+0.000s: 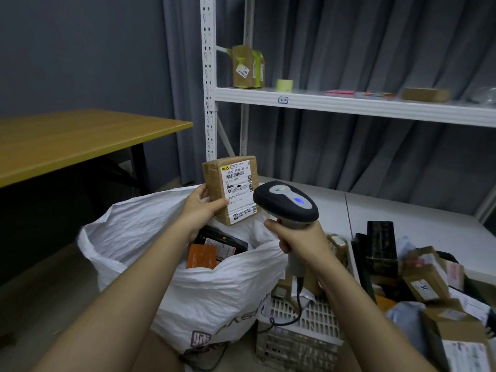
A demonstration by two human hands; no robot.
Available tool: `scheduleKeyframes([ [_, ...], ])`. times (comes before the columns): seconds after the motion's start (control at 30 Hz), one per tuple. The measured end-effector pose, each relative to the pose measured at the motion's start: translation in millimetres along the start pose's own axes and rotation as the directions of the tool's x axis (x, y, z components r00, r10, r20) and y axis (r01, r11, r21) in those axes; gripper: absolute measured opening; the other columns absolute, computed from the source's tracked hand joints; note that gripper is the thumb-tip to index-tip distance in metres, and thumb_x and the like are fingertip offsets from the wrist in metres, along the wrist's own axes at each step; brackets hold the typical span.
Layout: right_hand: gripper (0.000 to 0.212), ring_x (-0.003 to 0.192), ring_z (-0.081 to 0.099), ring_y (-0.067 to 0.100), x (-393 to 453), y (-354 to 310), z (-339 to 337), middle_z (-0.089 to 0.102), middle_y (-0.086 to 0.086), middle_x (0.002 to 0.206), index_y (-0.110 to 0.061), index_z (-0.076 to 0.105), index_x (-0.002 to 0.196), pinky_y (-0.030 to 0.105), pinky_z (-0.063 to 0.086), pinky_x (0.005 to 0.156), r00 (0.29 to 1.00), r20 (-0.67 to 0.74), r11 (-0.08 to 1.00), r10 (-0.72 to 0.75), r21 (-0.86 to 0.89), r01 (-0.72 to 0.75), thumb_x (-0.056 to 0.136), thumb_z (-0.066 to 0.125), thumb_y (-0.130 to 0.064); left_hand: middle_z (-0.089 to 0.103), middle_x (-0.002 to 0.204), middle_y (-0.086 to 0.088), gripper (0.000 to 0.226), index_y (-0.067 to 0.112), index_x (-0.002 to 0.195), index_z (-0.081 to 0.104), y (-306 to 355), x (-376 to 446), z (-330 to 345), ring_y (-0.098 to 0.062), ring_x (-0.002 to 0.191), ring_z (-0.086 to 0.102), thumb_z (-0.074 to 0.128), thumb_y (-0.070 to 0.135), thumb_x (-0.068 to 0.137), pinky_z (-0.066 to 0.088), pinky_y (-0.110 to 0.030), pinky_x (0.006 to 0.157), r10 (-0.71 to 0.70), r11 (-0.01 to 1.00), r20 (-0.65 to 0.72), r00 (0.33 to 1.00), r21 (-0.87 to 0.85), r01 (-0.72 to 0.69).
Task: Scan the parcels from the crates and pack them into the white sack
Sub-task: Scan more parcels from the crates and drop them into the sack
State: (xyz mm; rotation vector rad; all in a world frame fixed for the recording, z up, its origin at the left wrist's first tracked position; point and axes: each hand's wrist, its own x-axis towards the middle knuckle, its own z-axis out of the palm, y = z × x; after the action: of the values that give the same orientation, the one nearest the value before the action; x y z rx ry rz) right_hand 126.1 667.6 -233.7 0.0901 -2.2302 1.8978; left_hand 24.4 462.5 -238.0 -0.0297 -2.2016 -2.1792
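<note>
Got the parcel (231, 189) upright in my left hand (200, 208) right above the sack (166, 237), label facing the scanner (285, 202) gripped in my right hand (298, 238) just beside it, so it should drop straight down after scanning.

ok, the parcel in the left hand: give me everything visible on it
The parcel is a small brown cardboard box wrapped in clear tape, with a white shipping label covering its facing side: barcodes, printed digits and a yellow logo at the label's top corner. It looks sealed and undamaged. The left hand grips its lower left edge, thumb on the front, holding it upright and slightly tilted above the open white sack. The scanner in the right hand points at the label, apparently without touching it.
</note>
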Motion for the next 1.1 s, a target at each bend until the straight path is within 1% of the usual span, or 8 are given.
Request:
scheduleKeyframes([
  [0.13, 0.022, 0.052, 0.048, 0.020, -1, -1, 0, 0.052, 0.011, 0.057, -0.006, 0.060, 0.070, 0.030, 0.043, 0.053, 1.000, 0.018, 1.000, 0.003, 0.003, -0.004, 0.081, 0.076, -0.017, 0.060, 0.128, 0.000, 0.066, 0.015, 0.140, 0.042, -1, -1, -1, -0.017, 0.112, 0.060, 0.071, 0.007, 0.081, 0.050, -0.039, 0.097, -0.007, 1.000, 0.000, 1.000, 0.009, 0.007],
  [0.23, 0.016, 0.051, 0.050, 0.016, 0, -1, -1, 0.054, 0.007, 0.057, -0.005, 0.064, 0.076, 0.025, 0.044, 0.050, 1.000, -0.007, 0.998, 0.027, 0.051, -0.026, 0.081, 0.076, -0.015, 0.061, 0.118, 0.004, 0.057, 0.014, 0.135, 0.046, -3, 1, -3, -0.013, 0.098, 0.062, 0.069, 0.007, 0.083, 0.053, -0.028, 0.081, -0.008, 0.999, -0.029, 1.000, 0.032, 0.009],
  [0.33, 0.016, 0.049, 0.049, 0.015, 3, 7, -5, 0.054, 0.004, 0.056, -0.006, 0.063, 0.079, 0.022, 0.044, 0.048, 0.993, -0.088, 0.990, 0.082, 0.119, -0.072, 0.083, 0.074, -0.017, 0.056, 0.123, 0.003, 0.064, 0.014, 0.137, 0.039, -11, 7, -11, -0.017, 0.103, 0.057, 0.072, 0.013, 0.082, 0.047, -0.027, 0.079, 0.034, 0.975, -0.159, 0.987, 0.220, 0.002],
  [0.5, 0.021, 0.050, 0.047, 0.021, 10, 37, -12, 0.052, 0.008, 0.056, -0.009, 0.059, 0.073, 0.033, 0.041, 0.056, 0.971, -0.151, 0.969, 0.184, 0.197, -0.153, 0.083, 0.075, -0.018, 0.037, 0.144, -0.014, 0.056, 0.020, 0.132, 0.046, -44, 24, -36, -0.036, 0.132, 0.031, 0.070, 0.035, 0.083, 0.030, -0.042, 0.106, 0.051, 0.645, -0.184, 0.982, 0.757, 0.109],
  [0.7, 0.017, 0.047, 0.048, 0.020, 15, 73, -33, 0.052, 0.005, 0.053, -0.007, 0.059, 0.079, 0.031, 0.042, 0.051, 0.944, -0.199, 0.947, 0.264, 0.240, -0.214, 0.083, 0.075, -0.014, 0.052, 0.134, -0.009, 0.029, 0.014, 0.119, 0.061, -54, 13, -3, -0.024, 0.128, 0.044, 0.063, 0.017, 0.090, 0.033, -0.030, 0.103, 0.176, 0.753, 0.018, 0.984, 0.642, -0.146],
  [0.83, 0.017, 0.044, 0.053, 0.014, 15, 98, -61, 0.056, 0.007, 0.060, -0.005, 0.062, 0.090, 0.026, 0.046, 0.045, 0.884, -0.306, 0.920, 0.353, 0.285, -0.269, 0.083, 0.075, -0.014, 0.055, 0.127, 0.000, 0.021, 0.018, 0.113, 0.063, -44, -7, 54, -0.014, 0.120, 0.048, 0.058, 0.020, 0.093, 0.038, -0.028, 0.097, 0.231, 0.785, 0.187, 0.955, 0.544, -0.296],
  [1.0, 0.033, 0.041, 0.046, 0.018, 10, 123, -110, 0.049, 0.009, 0.049, -0.006, 0.051, 0.060, 0.028, 0.042, 0.050, 0.821, -0.415, 0.914, 0.391, 0.278, -0.295, 0.088, 0.068, -0.010, 0.065, 0.101, 0.008, 0.009, 0.020, 0.099, 0.064, -47, -37, 146, -0.005, 0.100, 0.060, 0.059, 0.016, 0.092, 0.047, -0.019, 0.089, 0.248, 0.868, 0.379, 0.892, 0.322, -0.378],
  [1.1, 0.033, 0.044, 0.047, 0.019, 8, 144, -144, 0.050, 0.010, 0.052, -0.008, 0.051, 0.061, 0.031, 0.043, 0.052, 0.767, -0.480, 0.904, 0.426, 0.265, -0.337, 0.086, 0.070, -0.014, 0.062, 0.093, 0.014, 0.010, 0.023, 0.097, 0.060, -71, -43, 201, -0.004, 0.093, 0.060, 0.059, 0.015, 0.092, 0.046, -0.015, 0.084, 0.179, 0.895, 0.482, 0.858, 0.283, -0.346],
])
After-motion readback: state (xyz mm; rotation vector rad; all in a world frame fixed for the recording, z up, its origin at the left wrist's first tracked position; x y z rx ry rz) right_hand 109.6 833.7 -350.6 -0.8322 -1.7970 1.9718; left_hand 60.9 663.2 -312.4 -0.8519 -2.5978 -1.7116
